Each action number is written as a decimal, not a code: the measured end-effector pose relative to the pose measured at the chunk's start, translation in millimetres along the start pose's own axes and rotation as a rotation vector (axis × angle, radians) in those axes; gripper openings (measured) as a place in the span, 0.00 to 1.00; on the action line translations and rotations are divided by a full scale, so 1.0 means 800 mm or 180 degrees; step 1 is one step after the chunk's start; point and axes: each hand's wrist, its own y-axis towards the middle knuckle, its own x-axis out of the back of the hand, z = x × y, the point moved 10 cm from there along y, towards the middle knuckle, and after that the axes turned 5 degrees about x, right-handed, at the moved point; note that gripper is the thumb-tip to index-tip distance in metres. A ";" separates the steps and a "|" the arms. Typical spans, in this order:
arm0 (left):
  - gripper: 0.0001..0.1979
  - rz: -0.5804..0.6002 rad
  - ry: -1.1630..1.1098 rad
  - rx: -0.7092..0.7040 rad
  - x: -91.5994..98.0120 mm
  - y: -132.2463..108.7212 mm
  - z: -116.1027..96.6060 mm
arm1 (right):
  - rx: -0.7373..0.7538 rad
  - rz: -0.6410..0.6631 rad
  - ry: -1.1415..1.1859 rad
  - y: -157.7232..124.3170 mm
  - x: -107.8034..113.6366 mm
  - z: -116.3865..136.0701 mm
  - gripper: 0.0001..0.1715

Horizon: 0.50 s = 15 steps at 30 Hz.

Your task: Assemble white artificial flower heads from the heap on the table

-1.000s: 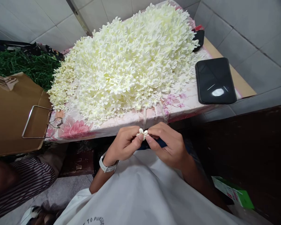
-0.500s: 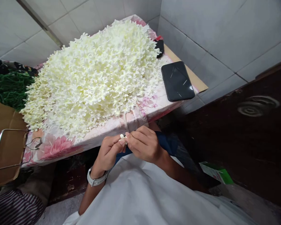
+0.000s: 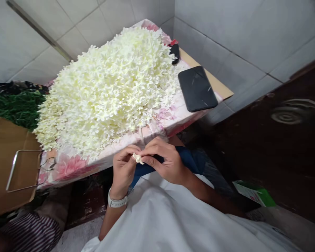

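Note:
Between my fingertips sits a small creamy-white flower (image 3: 138, 158), held just in front of the table's near edge. My left hand (image 3: 124, 168), with a pale watch on its wrist, pinches the flower from the left. From the right, my right hand (image 3: 164, 159) has its thumb and forefinger closed on the same flower. Beyond the hands, a large heap of white artificial-looking flowers (image 3: 112, 91) covers most of the table. Any stem on the held flower is hidden by the fingers.
The table has a pink floral cloth (image 3: 70, 168). A black phone (image 3: 197, 88) lies at its right, a dark object (image 3: 174, 53) behind. Left are a cardboard box (image 3: 13, 140), a wire frame (image 3: 15, 168) and green strands (image 3: 15, 106). A person's striped garment (image 3: 34, 231) shows lower left.
The flower has turned and now shows more of its petals. My fingers have shifted around it, the right thumb now visible underneath. The whole view has swung slightly.

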 end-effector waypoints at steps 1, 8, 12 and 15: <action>0.12 -0.0017 -0.0147 0.0145 -0.001 0.000 0.005 | -0.0039 -0.0018 -0.0115 0.000 0.002 -0.002 0.08; 0.18 -0.0384 -0.0617 0.0341 0.000 -0.002 0.012 | 0.0163 -0.0160 -0.0401 0.008 0.008 0.004 0.08; 0.13 -0.0271 -0.0326 0.0158 -0.005 -0.004 0.007 | 0.0226 -0.0281 -0.0364 0.009 0.012 0.009 0.10; 0.16 0.0073 -0.0432 0.0028 -0.016 -0.008 0.003 | 0.0180 -0.0395 -0.0472 0.006 0.015 0.008 0.13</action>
